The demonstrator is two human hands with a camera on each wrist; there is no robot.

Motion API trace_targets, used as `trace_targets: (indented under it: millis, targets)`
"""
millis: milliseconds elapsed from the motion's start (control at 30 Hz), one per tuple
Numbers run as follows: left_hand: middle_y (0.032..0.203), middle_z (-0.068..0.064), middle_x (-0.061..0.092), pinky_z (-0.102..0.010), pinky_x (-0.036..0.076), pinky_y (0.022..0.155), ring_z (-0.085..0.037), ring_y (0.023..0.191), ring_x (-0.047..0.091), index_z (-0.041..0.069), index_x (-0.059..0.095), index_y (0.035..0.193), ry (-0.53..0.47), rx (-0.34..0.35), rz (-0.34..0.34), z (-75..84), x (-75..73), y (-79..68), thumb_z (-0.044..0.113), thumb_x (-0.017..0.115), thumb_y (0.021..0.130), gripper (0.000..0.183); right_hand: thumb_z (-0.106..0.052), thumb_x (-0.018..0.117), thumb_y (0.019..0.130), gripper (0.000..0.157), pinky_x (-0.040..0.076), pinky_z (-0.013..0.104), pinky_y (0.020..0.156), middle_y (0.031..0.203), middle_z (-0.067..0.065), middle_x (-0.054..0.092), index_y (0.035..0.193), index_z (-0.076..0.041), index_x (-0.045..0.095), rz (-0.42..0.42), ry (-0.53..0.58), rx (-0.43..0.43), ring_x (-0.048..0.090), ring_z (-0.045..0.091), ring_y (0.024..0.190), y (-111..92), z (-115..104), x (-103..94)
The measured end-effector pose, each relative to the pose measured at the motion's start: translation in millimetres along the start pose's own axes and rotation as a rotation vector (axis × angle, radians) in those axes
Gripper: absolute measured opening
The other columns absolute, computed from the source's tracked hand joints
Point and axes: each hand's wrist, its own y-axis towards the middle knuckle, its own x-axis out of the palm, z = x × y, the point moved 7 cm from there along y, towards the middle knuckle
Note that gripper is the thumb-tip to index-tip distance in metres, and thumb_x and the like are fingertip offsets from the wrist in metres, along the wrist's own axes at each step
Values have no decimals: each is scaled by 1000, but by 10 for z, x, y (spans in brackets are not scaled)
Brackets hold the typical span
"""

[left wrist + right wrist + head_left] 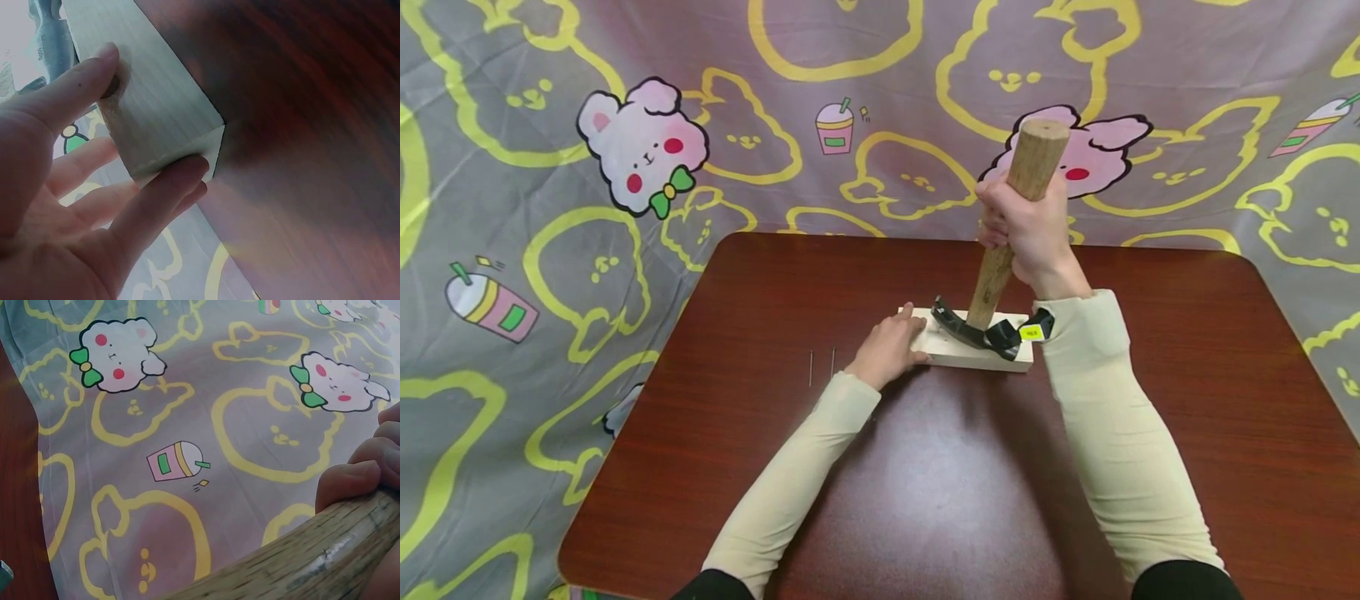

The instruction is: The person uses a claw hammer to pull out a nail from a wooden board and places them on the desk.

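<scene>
Two hands at work over one block [933,343]. Head view: block lies flat on the table [760,292], long side roughly left to right. Left hand [886,350] is on the block's left end, fingers at the far edge, thumb at the near edge, gripping it. Right hand [1036,229] is above the block, clamped round the hammer [996,279] by the upper handle. Handle rises from the block, top leaning right; head lies across the right part of the block, claw pointing left. Contact between head and block: can't tell. Two nails [811,368] lie on the table left of the block, side by side, apart from each other. Printed cloth [865,108] hangs beyond the block.

Left wrist view: thumb and fingers close on the block's end, one fingertip on the end face, another digit along an edge. Grey part [49,44] beside the block's far end is washed out, identity unclear.

Right wrist view: fingers curl round the wooden handle, cloth behind it, strip of table at the left edge.
</scene>
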Motion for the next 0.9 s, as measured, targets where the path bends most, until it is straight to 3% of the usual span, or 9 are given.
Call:
trace_targets:
  millis: [267, 900]
  targets:
    - [147, -24, 42, -48, 51, 94, -39, 118, 59, 7, 62, 126, 22, 4, 2, 13, -6, 11, 33, 80, 77, 59, 3, 54, 83, 21, 24, 27, 35, 43, -1, 35, 64, -5, 55, -22, -11, -29, 28, 12, 36, -3, -20, 16]
    - [150, -25, 37, -48, 50, 96, -40, 120, 57, 9, 55, 137, 54, 2, -60, 14, 26, 12, 37, 75, 82, 65, 5, 53, 82, 23, 23, 27, 35, 42, -1, 35, 61, -4, 54, -23, 19, -34, 27, 13, 35, -28, -5, 23]
